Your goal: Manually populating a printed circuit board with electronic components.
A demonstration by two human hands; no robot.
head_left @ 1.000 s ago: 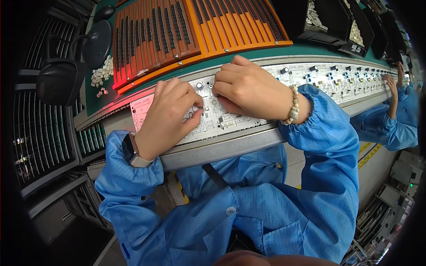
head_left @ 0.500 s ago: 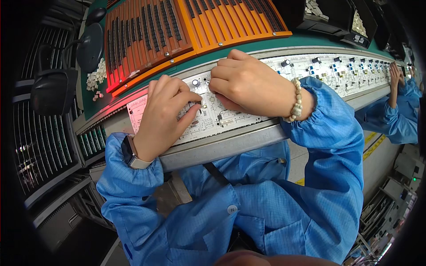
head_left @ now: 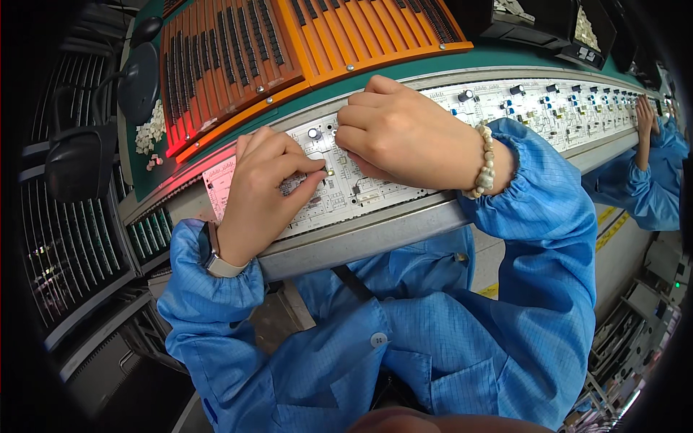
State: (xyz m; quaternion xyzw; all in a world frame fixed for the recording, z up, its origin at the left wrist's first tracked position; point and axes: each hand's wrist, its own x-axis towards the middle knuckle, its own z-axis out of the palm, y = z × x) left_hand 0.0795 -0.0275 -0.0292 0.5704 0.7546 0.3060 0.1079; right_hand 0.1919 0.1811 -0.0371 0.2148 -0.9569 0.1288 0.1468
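My left hand [head_left: 261, 186] is over a white circuit board [head_left: 377, 193], its thumb and forefinger pinched together just above the surface. Whatever lies between those fingertips is too small and hidden to name. My right hand [head_left: 401, 130] rests at the board's upper part, fingers curled under and tips hidden, so what they grip does not show. Between the two hands a round dark capacitor [head_left: 315, 133] stands upright on the board. Small dark and pale components sit around it.
The boards lie in a metal conveyor rail [head_left: 375, 225]. Beyond it, an orange slotted rack [head_left: 354, 43] holds rows of black parts on a green mat [head_left: 278, 112]. Loose white pieces [head_left: 150, 133] lie at left. A co-worker's hand [head_left: 644, 115] is over the line at far right.
My left thumb and forefinger have drawn together; a small dark piece that showed between them is now hidden. My right hand stays almost in place. The view has shifted slightly.
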